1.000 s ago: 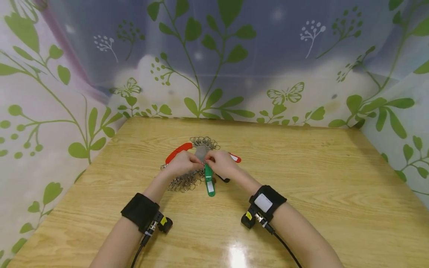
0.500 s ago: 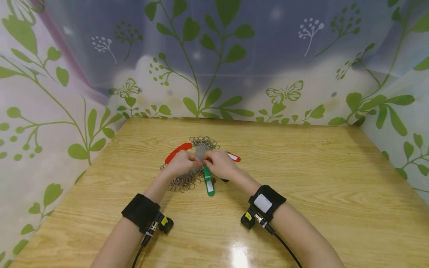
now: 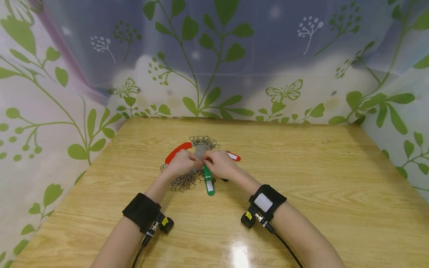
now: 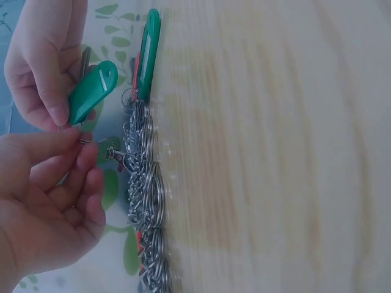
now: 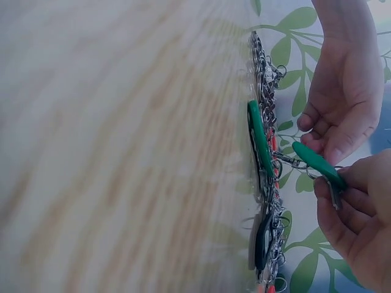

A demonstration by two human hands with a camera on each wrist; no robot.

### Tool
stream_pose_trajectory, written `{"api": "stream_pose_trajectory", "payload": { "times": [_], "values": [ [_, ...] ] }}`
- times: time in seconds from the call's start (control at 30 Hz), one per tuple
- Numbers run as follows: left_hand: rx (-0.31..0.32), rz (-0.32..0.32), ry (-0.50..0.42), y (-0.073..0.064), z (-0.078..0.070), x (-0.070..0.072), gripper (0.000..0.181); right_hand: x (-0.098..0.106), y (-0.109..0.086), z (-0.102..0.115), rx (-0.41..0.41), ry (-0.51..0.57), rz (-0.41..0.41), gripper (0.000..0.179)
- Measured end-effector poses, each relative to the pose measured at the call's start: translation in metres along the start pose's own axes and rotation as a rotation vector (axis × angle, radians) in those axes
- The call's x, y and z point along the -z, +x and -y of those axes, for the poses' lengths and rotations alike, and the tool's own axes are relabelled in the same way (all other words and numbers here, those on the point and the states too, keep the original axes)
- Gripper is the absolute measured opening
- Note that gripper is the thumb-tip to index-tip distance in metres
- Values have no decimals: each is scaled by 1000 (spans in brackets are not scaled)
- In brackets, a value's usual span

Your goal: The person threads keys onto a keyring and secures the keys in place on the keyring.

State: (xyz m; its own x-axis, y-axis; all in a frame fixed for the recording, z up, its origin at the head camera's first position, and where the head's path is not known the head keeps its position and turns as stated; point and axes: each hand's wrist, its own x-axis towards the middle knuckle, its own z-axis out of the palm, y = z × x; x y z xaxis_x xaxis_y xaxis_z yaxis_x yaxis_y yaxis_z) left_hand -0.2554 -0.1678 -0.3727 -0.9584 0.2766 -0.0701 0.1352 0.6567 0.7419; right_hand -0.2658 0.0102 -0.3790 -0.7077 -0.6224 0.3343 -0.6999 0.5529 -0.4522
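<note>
Both hands meet over a pile of metal key rings [image 3: 183, 182] on the wooden table. My left hand [image 3: 183, 162] pinches a small split ring between thumb and forefinger; a clasp [image 4: 116, 154] hangs from that ring in the left wrist view. My right hand [image 3: 221, 163] pinches a green key tag [image 4: 93, 91] at its ring end. A metal key [image 5: 335, 196] shows beside that tag, by the right fingers. Another green key tag [image 3: 210, 187], with a white label, lies below the hands. Fingertips hide the exact join of ring and tag.
A red curved strip [image 3: 177, 152] and a grey flat piece [image 3: 200, 151] lie by the rings. To the right are a red tag [image 3: 234, 156] and a black tag [image 3: 225, 180], partly covered. Patterned cloth [image 3: 234, 74] walls the table's back and sides.
The held green tag and the right hand have shifted slightly left, toward the left hand. The black tag is more covered by the right hand. The left hand stays nearly still.
</note>
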Motion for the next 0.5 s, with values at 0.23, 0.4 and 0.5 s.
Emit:
{"api": "stream_pose_trajectory", "payload": {
  "times": [0.23, 0.4, 0.5],
  "values": [
    [-39, 38, 61, -2, -3, -1, 18, 3, -1, -1, -84, 36, 21, 12],
    [-17, 9, 85, -3, -3, 0, 18, 2, 0, -1, -66, 32, 49, 14],
    [-5, 0, 88, -3, -5, -1, 18, 1, 0, -1, -45, 17, 57, 14]
  ]
}}
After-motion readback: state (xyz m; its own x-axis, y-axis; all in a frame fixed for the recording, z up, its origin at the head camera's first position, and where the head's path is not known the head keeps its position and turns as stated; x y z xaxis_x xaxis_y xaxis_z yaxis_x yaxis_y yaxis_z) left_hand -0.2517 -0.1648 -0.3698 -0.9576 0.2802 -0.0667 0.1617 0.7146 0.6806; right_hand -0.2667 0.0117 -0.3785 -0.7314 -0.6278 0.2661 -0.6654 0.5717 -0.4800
